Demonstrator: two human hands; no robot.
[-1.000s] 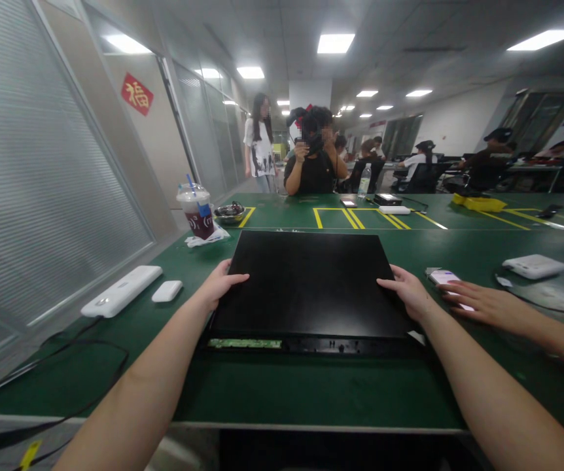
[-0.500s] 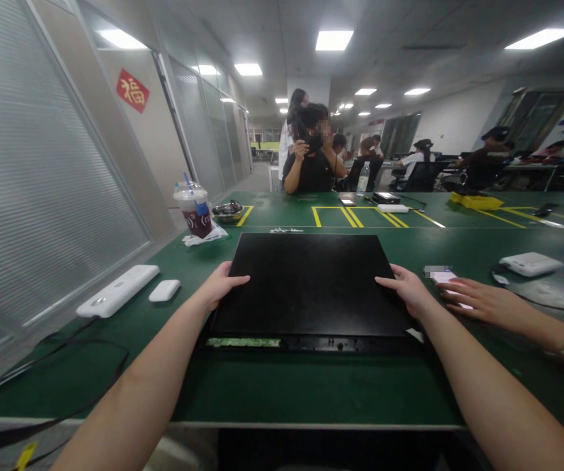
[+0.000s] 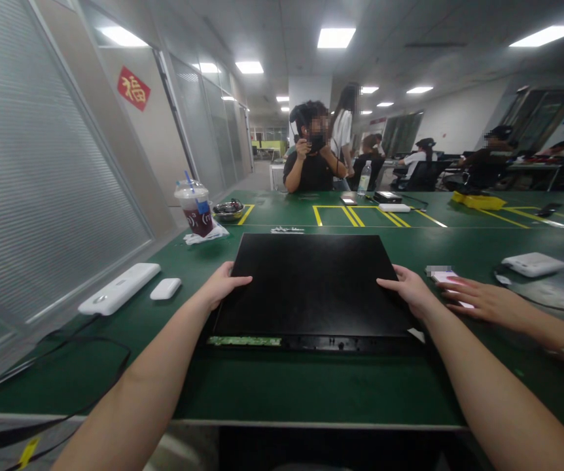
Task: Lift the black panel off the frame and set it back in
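Note:
A flat black display panel [image 3: 311, 284] lies before me on the green table [image 3: 321, 392], dark face up. Along its near edge runs a strip with a bare green circuit board [image 3: 245, 341] at the left, and a small white tab [image 3: 416, 335] sticks out at the near right corner. My left hand [image 3: 223, 286] grips the left side, thumb on the top face and fingers hidden below the edge. Gripping the right side the same way is my right hand [image 3: 407, 288]. Small pale pieces [image 3: 286, 230] lie just past the far edge.
Left are a white power bank [image 3: 120, 288], a white earbud case [image 3: 165, 288] and a drink cup [image 3: 194, 208]. Close on the right, another person's hand [image 3: 488, 299] touches a phone [image 3: 451, 284]. A white device [image 3: 533, 263] with a cable lies farther right. Across the table sits a person [image 3: 309, 160].
My hands and the panel hold the same pose. In the background, a standing person has moved to the right behind the seated one.

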